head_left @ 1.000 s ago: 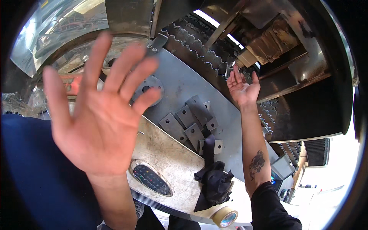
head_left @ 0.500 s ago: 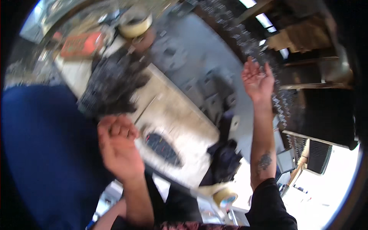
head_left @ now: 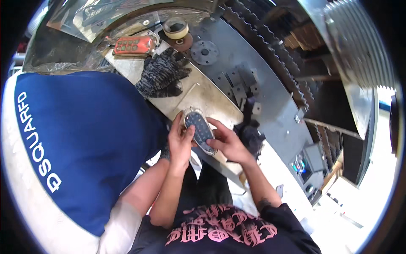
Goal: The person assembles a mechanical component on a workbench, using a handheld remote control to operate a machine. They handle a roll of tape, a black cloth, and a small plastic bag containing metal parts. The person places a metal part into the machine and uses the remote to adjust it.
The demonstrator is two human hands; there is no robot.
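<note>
The left hand (head_left: 180, 143) and the right hand (head_left: 230, 146) grip one oval keypad (head_left: 198, 125) over the pale panel (head_left: 209, 100) — two thumbs (head_left: 190, 132) on its face — with one orange controller (head_left: 135, 45), one tape roll (head_left: 176, 34) and one grey disc (head_left: 204, 58) lying beyond.

One fisheye view looks steeply down from the person's head, past the shirt (head_left: 224, 233) and out over the table (head_left: 274, 78), with the left hand (head_left: 180, 144) and right hand (head_left: 230, 146) fairly near, around mid-frame. Straight edges bend toward its dark rim, and the washed-out lower right leaves depth there hard to judge.
</note>
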